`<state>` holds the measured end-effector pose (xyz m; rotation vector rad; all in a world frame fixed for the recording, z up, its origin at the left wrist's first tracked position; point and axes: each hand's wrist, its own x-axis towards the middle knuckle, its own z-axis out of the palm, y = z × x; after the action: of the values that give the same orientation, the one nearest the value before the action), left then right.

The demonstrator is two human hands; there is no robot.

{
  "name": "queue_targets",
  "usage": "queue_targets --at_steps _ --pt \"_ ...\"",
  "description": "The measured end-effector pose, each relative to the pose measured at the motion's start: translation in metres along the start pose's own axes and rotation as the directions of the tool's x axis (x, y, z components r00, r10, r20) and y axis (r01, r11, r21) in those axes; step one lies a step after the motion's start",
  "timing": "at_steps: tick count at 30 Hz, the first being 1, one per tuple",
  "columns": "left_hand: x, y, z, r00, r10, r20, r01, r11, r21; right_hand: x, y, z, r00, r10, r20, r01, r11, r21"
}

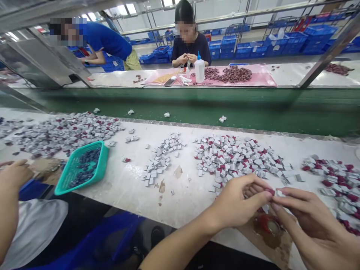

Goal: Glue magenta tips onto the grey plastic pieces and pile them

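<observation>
Over the right part of the table my left hand [239, 198] pinches a small dark red piece [270, 191] between thumb and fingertips. My right hand [315, 215] holds a small white block [279, 192] against it, and the two pieces touch. Beneath my hands lies a brown cardboard sheet [281, 251] with a wet stain and a round, shiny red-rimmed thing [271, 227]. Beyond my left hand spreads a pile of white and dark red pieces [233, 157]. Another pile of such pieces [337, 183] is beside my right hand.
Left stands a green basket [102, 165] of dark blue pieces, near a neighbour's hand [18, 172]. More white pieces [159, 159] lie mid-table. A green conveyor belt [180, 101] carries several pieces. Across it a person [191, 48] sits behind a white bottle [199, 71].
</observation>
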<state>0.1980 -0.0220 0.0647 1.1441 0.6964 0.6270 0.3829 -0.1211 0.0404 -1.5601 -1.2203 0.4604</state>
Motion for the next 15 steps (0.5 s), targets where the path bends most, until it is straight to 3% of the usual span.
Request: queue_targets --at_steps 3,6,9,10,11,12,13,15 --pt "-0.023 -0.004 0.005 0.995 0.022 -0.095 -0.024 0.999 -0.022 -0.010 -0.011 0.000 0.988 0.136 0.068 -0.142 0.984 0.104" --pt "-0.042 -0.002 0.007 0.990 0.075 -0.124 -0.058 0.989 0.134 -0.016 -0.014 -0.002 0.954 0.263 0.143 -0.285 0.943 0.170" --pt "-0.058 -0.003 -0.001 0.993 0.099 -0.061 -0.074 0.943 0.326 -0.025 -0.006 -0.008 0.934 0.256 0.251 -0.296 0.945 0.138" --pt "-0.062 -0.004 -0.009 0.990 0.101 -0.098 -0.053 0.914 0.403 -0.030 0.000 -0.012 0.933 0.251 0.260 -0.288 0.950 0.118" --pt "-0.065 -0.004 -0.019 0.972 0.115 -0.204 0.005 0.860 0.510 -0.035 0.007 -0.017 0.935 0.258 0.243 -0.288 0.953 0.097" --pt "-0.068 -0.004 -0.033 0.920 0.158 -0.358 0.108 0.777 0.620 -0.041 0.017 -0.023 0.942 0.271 0.196 -0.291 0.953 0.080" --pt "-0.069 -0.005 -0.049 0.825 0.230 -0.516 0.246 0.676 0.695 -0.048 0.027 -0.029 0.951 0.282 0.129 -0.292 0.954 0.067" --pt "-0.071 -0.005 -0.085 0.588 0.397 -0.705 0.507 0.499 0.703 -0.060 0.048 -0.041 0.963 0.269 -0.011 -0.268 0.962 0.047"
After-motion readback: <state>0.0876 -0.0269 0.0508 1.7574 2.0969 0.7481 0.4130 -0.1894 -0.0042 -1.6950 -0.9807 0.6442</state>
